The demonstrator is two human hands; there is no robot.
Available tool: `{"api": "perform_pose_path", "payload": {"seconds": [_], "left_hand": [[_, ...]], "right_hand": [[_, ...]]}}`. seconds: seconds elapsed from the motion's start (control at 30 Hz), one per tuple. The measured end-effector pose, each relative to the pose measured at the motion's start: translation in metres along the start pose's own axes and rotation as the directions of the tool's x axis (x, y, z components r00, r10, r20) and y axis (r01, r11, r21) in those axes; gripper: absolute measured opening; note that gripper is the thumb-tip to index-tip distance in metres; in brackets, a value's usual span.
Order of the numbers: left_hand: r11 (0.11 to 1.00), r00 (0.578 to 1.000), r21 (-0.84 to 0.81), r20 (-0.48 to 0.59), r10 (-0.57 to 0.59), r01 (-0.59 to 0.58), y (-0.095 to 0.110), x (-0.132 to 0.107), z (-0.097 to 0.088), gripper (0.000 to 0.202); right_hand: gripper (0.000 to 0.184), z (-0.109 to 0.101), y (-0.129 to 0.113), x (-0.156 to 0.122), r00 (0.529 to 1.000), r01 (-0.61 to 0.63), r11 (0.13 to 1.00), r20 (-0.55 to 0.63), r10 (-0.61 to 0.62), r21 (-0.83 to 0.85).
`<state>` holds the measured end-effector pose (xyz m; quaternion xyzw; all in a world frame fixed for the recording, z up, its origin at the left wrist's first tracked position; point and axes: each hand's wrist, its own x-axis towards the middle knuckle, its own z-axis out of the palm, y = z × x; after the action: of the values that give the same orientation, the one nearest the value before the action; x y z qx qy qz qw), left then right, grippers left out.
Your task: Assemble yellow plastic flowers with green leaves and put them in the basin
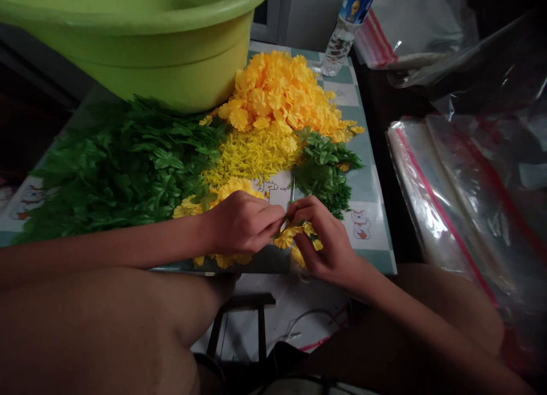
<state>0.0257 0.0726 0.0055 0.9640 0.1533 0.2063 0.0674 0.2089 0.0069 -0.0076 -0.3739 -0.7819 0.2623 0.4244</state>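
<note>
My left hand (243, 223) and my right hand (325, 241) meet at the near edge of a small table (371, 181). Both are closed in a pinch on a yellow artificial flower (287, 236); the right hand also cups more yellow petals. A thin stem sticks up between the fingertips. Around the hands lie a heap of orange-yellow flower heads (282, 93), a spread of small yellow pieces (252, 154), a big pile of green plastic leaves (123, 167) and a smaller leaf pile (325, 170).
A large green plastic basin (141, 47) stands at the table's back left. A water bottle (348, 27) stands at the back right. Clear plastic bags (461, 195) lie to the right of the table. My knees are below the table edge.
</note>
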Motion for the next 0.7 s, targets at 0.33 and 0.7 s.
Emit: {"api": "perform_pose_path", "payload": {"seconds": [0.33, 0.7], "left_hand": [[0.997, 0.997, -0.059, -0.046, -0.056, 0.053, 0.0002, 0.0006, 0.0038, 0.026], [0.999, 0.998, -0.02, -0.051, -0.043, 0.042, 0.0006, 0.0011, 0.003, 0.026]], "right_hand": [[0.022, 0.0075, 0.0006, -0.0034, 0.998, 0.032, 0.995, -0.041, -0.036, -0.094], [0.02, 0.0058, -0.0006, -0.0013, 1.0, -0.002, 0.999, -0.026, 0.001, -0.045]]}}
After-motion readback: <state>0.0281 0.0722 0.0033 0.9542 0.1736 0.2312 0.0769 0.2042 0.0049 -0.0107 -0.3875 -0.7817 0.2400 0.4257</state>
